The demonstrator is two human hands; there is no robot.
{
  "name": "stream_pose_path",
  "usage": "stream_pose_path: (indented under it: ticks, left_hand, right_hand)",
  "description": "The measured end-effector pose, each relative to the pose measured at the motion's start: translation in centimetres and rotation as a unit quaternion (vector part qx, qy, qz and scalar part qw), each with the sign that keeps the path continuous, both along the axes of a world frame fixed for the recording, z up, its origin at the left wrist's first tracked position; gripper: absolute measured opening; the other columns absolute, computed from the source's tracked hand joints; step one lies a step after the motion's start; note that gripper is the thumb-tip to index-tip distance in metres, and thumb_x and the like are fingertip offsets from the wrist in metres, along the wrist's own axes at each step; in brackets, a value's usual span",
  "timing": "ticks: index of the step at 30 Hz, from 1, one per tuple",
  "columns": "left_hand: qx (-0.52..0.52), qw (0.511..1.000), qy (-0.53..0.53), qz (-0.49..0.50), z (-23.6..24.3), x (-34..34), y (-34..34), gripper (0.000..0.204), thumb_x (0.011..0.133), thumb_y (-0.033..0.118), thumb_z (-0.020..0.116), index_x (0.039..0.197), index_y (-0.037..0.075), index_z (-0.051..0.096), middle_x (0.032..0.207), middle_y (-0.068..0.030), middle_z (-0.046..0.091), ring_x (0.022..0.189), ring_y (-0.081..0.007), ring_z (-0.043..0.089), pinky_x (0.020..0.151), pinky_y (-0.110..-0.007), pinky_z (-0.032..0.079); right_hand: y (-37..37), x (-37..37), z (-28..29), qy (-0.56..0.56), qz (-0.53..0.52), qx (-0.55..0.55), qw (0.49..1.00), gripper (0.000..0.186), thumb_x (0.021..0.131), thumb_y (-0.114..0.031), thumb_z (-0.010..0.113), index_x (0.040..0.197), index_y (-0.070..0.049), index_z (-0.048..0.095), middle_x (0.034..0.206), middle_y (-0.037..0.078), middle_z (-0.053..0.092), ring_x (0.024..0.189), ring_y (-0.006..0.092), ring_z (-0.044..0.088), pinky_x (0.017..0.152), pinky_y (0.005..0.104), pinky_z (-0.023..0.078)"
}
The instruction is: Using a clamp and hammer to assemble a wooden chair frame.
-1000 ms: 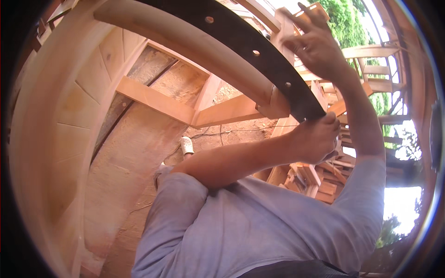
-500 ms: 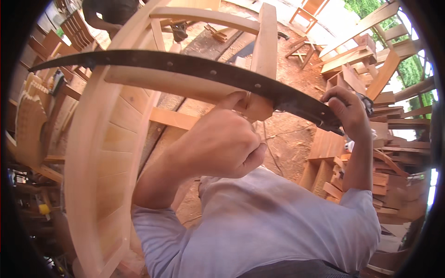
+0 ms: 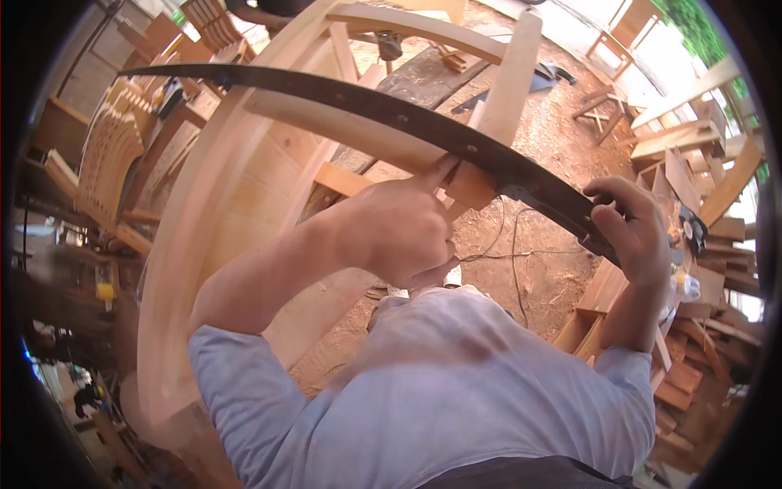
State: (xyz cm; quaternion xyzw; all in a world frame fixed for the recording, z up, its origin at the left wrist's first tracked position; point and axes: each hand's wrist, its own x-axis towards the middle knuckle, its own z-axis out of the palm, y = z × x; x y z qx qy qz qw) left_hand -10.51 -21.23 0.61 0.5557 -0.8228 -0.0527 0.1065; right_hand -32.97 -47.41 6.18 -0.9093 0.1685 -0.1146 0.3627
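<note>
A long dark metal bar with round spots along it, which looks like a bar clamp (image 3: 350,99), lies across a pale wooden furniture frame (image 3: 509,85). My right hand (image 3: 631,228) is curled around the clamp's right end. My left hand (image 3: 399,224) is closed, its index finger reaching to the wooden block end (image 3: 472,186) under the bar, where a rail (image 3: 342,126) meets the upright. Whatever its other fingers hold, if anything, is hidden. The frame's panelled side (image 3: 269,187) stands to the left of my forearm.
Stacked curved wooden parts (image 3: 110,159) stand at the left. Cut timber (image 3: 684,379) is piled at the right. A cable (image 3: 515,261) runs over the dusty floor. A wooden chair (image 3: 626,37) and a small stool (image 3: 604,110) stand at the far right. Part of another person shows at the top.
The view has shifted, so the frame and clamp sit further right. Both hands stay at nearly the same places on the work; the left forearm lies flatter.
</note>
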Motion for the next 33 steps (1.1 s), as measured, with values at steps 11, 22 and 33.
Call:
stream_pose_path:
  ticks: [11,22,33]
  left_hand:
    - [-0.204,0.961,0.143,0.119,0.5,-1.1,2.4,0.031,0.086,0.007,0.071,0.064,0.007,0.05,0.06,-0.0078,0.053,0.054,-0.0327,0.058,0.1,-0.056,0.052]
    - [-0.148,0.908,0.032,0.392,1.2,8.8,9.5,0.029,0.096,0.009,0.058,0.069,-0.002,0.056,0.063,-0.0195,0.054,0.062,-0.0393,0.058,0.088,-0.048,0.052]
    - [0.037,0.865,0.191,0.463,4.4,16.6,11.0,0.034,0.093,0.016,0.053,0.071,-0.005,0.069,0.064,-0.0145,0.068,0.062,-0.0239,0.069,0.064,-0.038,0.056]
  right_hand:
    - [-1.1,-0.6,-1.8,-0.049,0.0,0.049,0.998,0.037,0.095,-0.024,0.073,0.121,0.002,0.072,0.095,0.006,0.065,0.073,0.0085,0.054,0.066,0.0255,0.044]
    - [-2.1,-1.1,-3.0,-0.109,0.032,0.093,0.989,0.057,0.096,-0.045,0.077,0.127,0.002,0.07,0.096,0.003,0.064,0.073,0.0048,0.048,0.065,0.0231,0.037]
    - [-1.9,-0.9,-2.9,-0.104,0.018,0.081,0.991,0.063,0.094,-0.052,0.078,0.128,0.001,0.069,0.095,0.002,0.063,0.073,0.004,0.047,0.063,0.023,0.036]
